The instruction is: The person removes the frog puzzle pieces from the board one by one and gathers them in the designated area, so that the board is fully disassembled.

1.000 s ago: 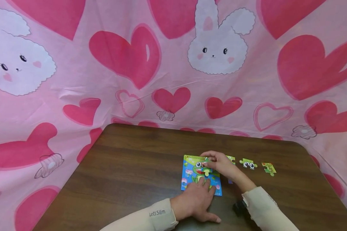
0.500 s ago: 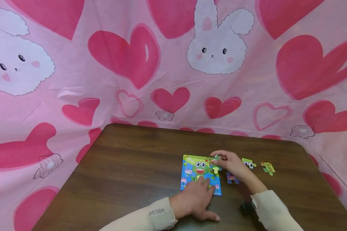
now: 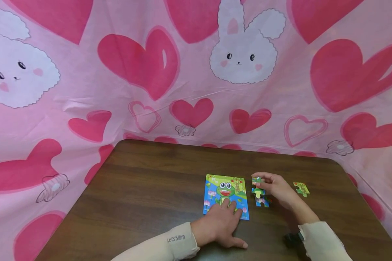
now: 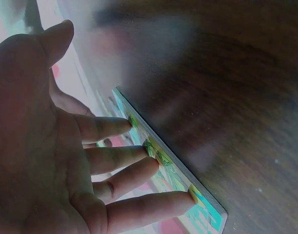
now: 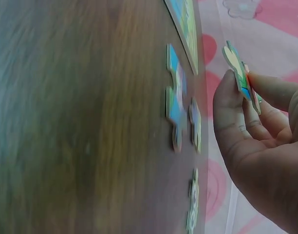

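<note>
1. progress: the frog board (image 3: 219, 190) lies flat on the table (image 3: 163, 174) w/ its pic looking whole apart from the lower bit under fingers, prob a ref pic imo. the puzzle pieces are off to its right, so assembly looks early tbh

2. left hand (image 3: 223, 222): fingers spread and pretty straight, tips resting on the lower part of the board, not gripping anything

3. right hand (image 3: 279, 189): thumb and fingers pinched tight on the front piece (image 5: 240, 78), w/ what looks like a back piece (image 5: 254, 90) against it. it's up off the table, right of the board and not touching it

4. what's left, afaict: the blue-purple piece (image 3: 262, 202) lies near the board, the corner-looking piece (image 3: 301, 188) is farther right, plus the thin green piece (image 5: 195, 126) and the eyes piece (image 5: 192, 207) in the right wrist view. can't see any pair that's def joined, so most of the fitting is prob yet to do

5. hard to see: right hand covers the eyes piece in the head view, and the wrist view cuts off its near end. can't tell if the two held ones are interlocked or just stacked. wrist views are blurry, pieces show nearly edge-on, so no exact count from me, sry
</note>
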